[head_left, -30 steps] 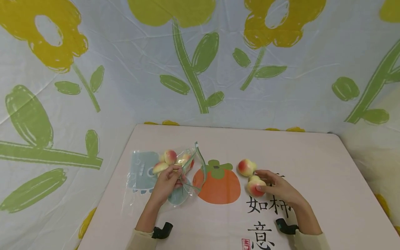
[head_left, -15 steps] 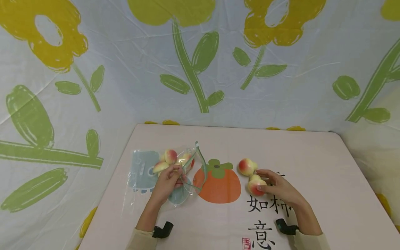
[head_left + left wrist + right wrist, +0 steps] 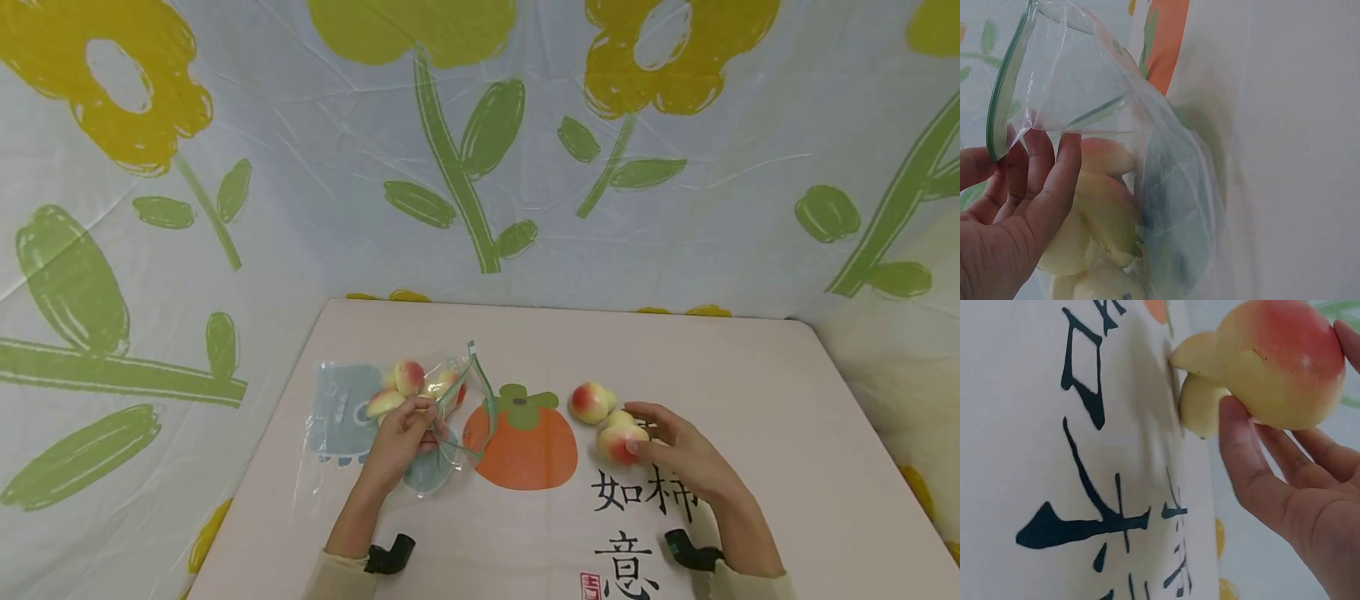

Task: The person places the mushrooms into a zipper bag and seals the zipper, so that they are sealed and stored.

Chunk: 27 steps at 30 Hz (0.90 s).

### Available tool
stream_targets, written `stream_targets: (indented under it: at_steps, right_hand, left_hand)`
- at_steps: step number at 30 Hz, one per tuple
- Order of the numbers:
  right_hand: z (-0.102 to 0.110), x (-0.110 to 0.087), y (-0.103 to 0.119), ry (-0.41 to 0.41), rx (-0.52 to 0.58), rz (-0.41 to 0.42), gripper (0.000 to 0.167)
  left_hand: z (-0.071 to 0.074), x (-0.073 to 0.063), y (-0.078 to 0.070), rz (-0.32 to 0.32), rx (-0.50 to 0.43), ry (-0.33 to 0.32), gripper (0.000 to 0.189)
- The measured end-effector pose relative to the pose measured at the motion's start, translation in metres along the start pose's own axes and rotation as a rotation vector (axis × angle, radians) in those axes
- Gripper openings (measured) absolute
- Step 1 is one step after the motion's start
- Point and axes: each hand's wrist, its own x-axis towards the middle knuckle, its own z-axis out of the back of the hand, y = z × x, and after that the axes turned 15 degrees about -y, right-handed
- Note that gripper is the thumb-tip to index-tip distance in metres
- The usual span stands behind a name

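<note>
On the right half of the pale table (image 3: pixel 772 392), a yellow-and-red peach (image 3: pixel 619 437) is held by the right hand (image 3: pixel 686 446), with thumb and fingers spread wide around its rounded end. Since half a second ago it has been shifted slightly rightward together with the hand; by judgement, it is being moved in the grasp rather than merely touched, though it is not yet in the bag. A second peach (image 3: pixel 590 402) is left unheld just beside it; whether the two touch cannot be told. On the left side, the edge of a clear zip bag (image 3: pixel 1185 187) is pinched narrowly by the left hand (image 3: pixel 403 437), and no shift is seen there. The bag's mouth, bordered by a green zip strip (image 3: pixel 999 100), is held agape. Inside, several bagged peaches (image 3: pixel 408 377) are clustered; their exact number is obscured by film, glare and fingers.
</note>
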Motion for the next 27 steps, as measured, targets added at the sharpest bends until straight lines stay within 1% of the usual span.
stream_targets:
  at_steps: [5, 7, 14, 18, 21, 27]
  right_hand:
    - [-0.001, -0.004, 0.010, -0.056, -0.029, 0.063, 0.057]
    - [-0.002, -0.004, 0.015, -0.060, -0.004, 0.081, 0.057]
    - [-0.010, 0.000, 0.032, -0.077, 0.023, 0.114, 0.059]
    - [-0.020, 0.008, 0.042, -0.066, 0.071, 0.142, 0.059]
    - [-0.029, 0.016, 0.049, -0.043, 0.117, 0.160, 0.058]
    - [-0.051, 0.031, 0.060, -0.004, 0.195, 0.142, 0.059]
  left_hand:
    - [0.000, 0.000, -0.001, 0.001, -0.003, -0.002, 0.023]
    - [0.000, 0.000, -0.001, 0.002, 0.000, -0.002, 0.023]
    - [0.000, -0.001, -0.002, 0.004, 0.001, 0.000, 0.024]
    - [0.001, -0.002, -0.002, -0.003, 0.004, 0.003, 0.024]
    - [0.001, -0.002, -0.002, -0.010, 0.002, 0.004, 0.023]
    - [0.000, -0.002, -0.003, -0.017, 0.008, -0.004, 0.023]
